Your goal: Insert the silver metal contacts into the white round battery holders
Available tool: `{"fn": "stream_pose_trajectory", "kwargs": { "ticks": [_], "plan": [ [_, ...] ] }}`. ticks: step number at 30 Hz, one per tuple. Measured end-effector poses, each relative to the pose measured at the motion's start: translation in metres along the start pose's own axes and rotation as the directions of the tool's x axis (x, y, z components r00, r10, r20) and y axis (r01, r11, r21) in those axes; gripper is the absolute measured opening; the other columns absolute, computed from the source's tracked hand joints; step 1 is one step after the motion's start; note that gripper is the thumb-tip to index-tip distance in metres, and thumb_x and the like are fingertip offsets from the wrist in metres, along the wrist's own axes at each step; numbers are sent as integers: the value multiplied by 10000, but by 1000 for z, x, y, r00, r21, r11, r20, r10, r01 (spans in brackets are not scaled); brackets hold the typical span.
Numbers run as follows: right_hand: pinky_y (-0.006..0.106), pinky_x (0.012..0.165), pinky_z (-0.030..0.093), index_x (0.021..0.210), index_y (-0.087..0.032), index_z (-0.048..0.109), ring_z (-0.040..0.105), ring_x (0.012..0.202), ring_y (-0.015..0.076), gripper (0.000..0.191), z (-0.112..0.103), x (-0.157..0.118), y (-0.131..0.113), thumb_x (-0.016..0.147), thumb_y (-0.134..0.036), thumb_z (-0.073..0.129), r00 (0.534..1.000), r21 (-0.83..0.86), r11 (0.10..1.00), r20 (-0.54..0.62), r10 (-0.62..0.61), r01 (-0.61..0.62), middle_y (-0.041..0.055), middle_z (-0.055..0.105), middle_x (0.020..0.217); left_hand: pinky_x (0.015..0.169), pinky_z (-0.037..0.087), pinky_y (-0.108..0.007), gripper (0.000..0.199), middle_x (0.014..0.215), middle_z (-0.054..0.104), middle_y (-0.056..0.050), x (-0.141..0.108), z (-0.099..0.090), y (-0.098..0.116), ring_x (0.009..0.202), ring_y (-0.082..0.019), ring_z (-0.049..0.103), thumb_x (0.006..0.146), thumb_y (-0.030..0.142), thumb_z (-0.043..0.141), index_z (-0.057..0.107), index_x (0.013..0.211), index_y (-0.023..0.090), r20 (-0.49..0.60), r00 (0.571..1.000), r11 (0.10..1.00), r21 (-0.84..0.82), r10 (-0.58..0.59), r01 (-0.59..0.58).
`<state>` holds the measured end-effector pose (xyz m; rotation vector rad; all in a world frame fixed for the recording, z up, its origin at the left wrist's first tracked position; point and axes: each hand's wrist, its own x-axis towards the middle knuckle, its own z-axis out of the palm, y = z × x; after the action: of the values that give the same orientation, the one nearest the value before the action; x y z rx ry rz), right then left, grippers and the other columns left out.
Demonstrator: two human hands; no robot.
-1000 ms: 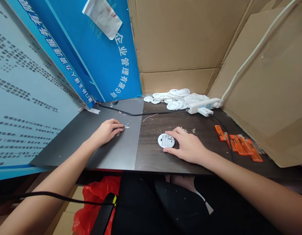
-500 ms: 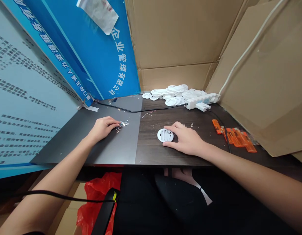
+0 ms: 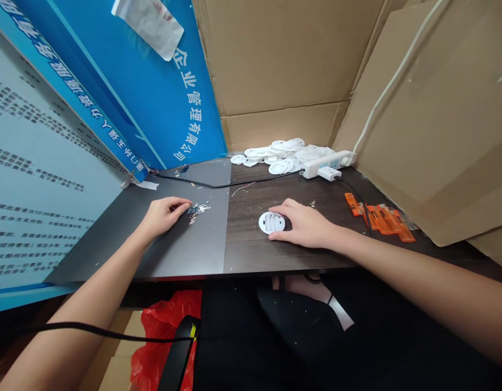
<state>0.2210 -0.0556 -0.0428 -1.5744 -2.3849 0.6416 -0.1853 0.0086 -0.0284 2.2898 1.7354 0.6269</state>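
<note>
My left hand (image 3: 162,215) rests at the left edge of a small heap of shiny metal bits (image 3: 199,209) on the grey part of the table. Its thumb and forefinger are pinched together, and whatever lies between them is too small to make out. On the dark wood part, my right hand (image 3: 302,224) grips the right edge of a round white plastic piece (image 3: 269,222) between thumb and fingers. That piece lies flat with its slotted, recessed side facing up.
Behind are a pile of white discs (image 3: 277,155) and a white power strip (image 3: 327,164). Several orange lighters (image 3: 383,219) lie at the right, crossed by a black cable. A thin wire (image 3: 243,188) lies mid-table. Cardboard (image 3: 275,60) and a blue board (image 3: 153,98) wall the table in.
The view has shifted a little, moving the scene leftward. My left fingertips have drawn slightly left from the metal bits. The right hand keeps its hold on the white piece.
</note>
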Motion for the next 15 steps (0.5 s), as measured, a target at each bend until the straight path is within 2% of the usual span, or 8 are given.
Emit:
{"fn": "stream_pose_trajectory", "kwargs": {
  "ticks": [2, 4, 7, 10, 12, 13, 15],
  "plan": [
    [483, 979, 508, 1461, -237, 579, 631, 1169, 337, 756, 0, 2, 0, 832, -628, 727, 1000, 4, 1000, -4, 2, -2, 128, 583, 1334, 749, 525, -241, 436, 952, 762, -42, 1, 0, 19, 807, -160, 696, 885, 552, 587, 796, 1022, 194, -33, 998, 998, -52, -44, 42],
    [469, 987, 504, 1465, -237, 577, 626, 1185, 328, 771, -1, 3, 0, 823, -631, 738, 1000, 11, 1000, -7, 1, -1, 122, 587, 1333, 737, 519, -230, 372, 942, 758, -46, 7, 4, 46, 797, -145, 689, 870, 479, 626, 793, 989, 169, -54, 999, 992, -127, -7, 0],
    [448, 1011, 494, 1461, -239, 583, 624, 1195, 310, 776, -1, 6, 1, 809, -624, 757, 1000, 35, 999, -18, 9, -8, 109, 590, 1335, 715, 495, -218, 258, 895, 751, -41, 26, 22, 96, 731, -110, 642, 850, 356, 655, 807, 939, 167, -25, 974, 954, -201, 224, -224],
    [451, 1015, 487, 1450, -243, 596, 636, 1164, 303, 753, -1, 7, 2, 807, -594, 771, 999, 53, 998, -30, 25, -23, 102, 597, 1316, 699, 465, -202, 239, 948, 745, -34, 49, 51, 138, 741, -84, 623, 881, 280, 632, 819, 1012, 207, 57, 889, 862, -278, 455, -423],
    [460, 999, 487, 1435, -245, 609, 640, 1141, 308, 729, -1, 7, 2, 811, -586, 769, 999, 51, 998, -34, 26, -24, 105, 602, 1294, 737, 473, -205, 263, 983, 741, -49, 58, 70, 153, 813, -92, 647, 925, 282, 606, 810, 1072, 207, 90, 835, 806, -333, 543, -489],
    [461, 993, 487, 1429, -247, 615, 638, 1140, 311, 719, -1, 6, 3, 813, -586, 767, 999, 51, 998, -37, 24, -22, 107, 602, 1287, 751, 477, -209, 275, 983, 741, -55, 60, 78, 157, 832, -98, 653, 944, 292, 593, 804, 1097, 203, 93, 827, 795, -355, 554, -492],
    [456, 978, 488, 1427, -255, 617, 638, 1139, 313, 711, -2, 6, 3, 814, -583, 769, 999, 58, 998, -40, 18, -16, 107, 601, 1279, 749, 482, -213, 286, 960, 744, -54, 59, 90, 158, 823, -102, 658, 958, 300, 577, 799, 1107, 196, 92, 849, 797, -408, 521, -445]
  ]
}}
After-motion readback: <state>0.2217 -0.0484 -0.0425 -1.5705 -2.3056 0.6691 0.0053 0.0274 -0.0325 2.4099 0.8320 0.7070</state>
